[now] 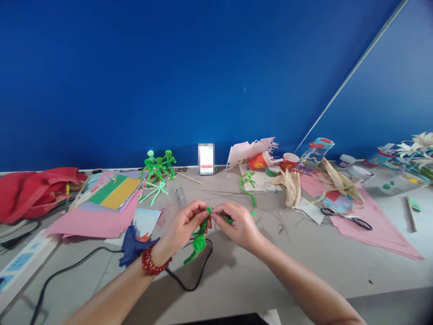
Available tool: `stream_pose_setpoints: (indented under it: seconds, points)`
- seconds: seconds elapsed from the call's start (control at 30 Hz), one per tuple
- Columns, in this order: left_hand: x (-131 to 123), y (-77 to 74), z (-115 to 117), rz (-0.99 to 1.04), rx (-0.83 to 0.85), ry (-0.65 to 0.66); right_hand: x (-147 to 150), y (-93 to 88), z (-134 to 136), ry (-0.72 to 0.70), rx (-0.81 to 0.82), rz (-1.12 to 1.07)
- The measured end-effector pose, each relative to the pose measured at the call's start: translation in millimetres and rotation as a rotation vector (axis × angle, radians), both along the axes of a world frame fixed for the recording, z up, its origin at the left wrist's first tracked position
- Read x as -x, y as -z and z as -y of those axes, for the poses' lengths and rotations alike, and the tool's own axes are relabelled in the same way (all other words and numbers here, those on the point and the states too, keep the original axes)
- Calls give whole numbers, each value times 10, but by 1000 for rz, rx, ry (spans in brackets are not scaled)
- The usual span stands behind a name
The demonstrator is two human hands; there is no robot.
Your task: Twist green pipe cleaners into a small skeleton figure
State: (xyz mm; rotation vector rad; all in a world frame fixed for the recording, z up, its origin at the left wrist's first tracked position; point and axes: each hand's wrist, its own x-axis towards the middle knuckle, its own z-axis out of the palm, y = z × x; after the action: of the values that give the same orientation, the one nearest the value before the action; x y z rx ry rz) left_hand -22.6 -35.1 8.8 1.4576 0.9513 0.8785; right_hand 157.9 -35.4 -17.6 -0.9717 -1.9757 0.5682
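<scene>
A green pipe cleaner figure (pixel 199 243) with a coiled round part hangs below my fingers, over the middle of the grey table. My left hand (pixel 189 222) pinches its upper part between thumb and fingers. Close beside it, my right hand (pixel 238 224) grips a green strand of the same pipe cleaner, its fingertips nearly touching those of the left. The fingers partly hide where the strands meet. Under my left forearm lies a blue hot glue gun (pixel 131 246). Several finished-looking green pipe cleaner figures (pixel 158 166) stand at the back left.
Black-handled scissors (pixel 358 221) lie at right on pink paper (pixel 389 241). A curled green pipe cleaner (pixel 248 185), thin wires (pixel 280 225) and dried husks (pixel 292 189) sit ahead. A phone (pixel 206 160) leans on the blue wall. A black cord (pixel 192 289) loops in front; a power strip (pixel 25 262) is left.
</scene>
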Motion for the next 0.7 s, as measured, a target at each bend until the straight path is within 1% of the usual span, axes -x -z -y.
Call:
stream_pose_setpoints:
  seconds: [0.07, 0.13, 0.23, 0.3, 0.4, 0.53, 0.6, 0.63, 0.7]
  points:
    - [8, 12, 2, 10, 9, 13, -13, 13, -3, 11, -54, 27]
    - [15, 52, 3, 44, 51, 29, -32, 30, -15, 8, -129, 70]
    - [23, 160, -1, 132, 152, 35, -54, 57, -34, -22, -253, 156]
    - [26, 234, -3, 204, 204, 23, -53, 77, -38, -7, -321, 211]
    - [28, 296, 1, 202, 189, 2, -24, 119, -26, 40, -393, 303]
    - [23, 307, 21, 158, 135, -38, 37, 199, -4, 89, -499, 398]
    - [19, 309, 29, 156, 152, -67, 44, 218, -7, 90, -502, 403]
    - [20, 311, 31, 160, 174, -84, 35, 214, -16, 70, -466, 387]
    - [31, 316, 30, 176, 244, -116, -16, 176, -51, -22, -312, 313]
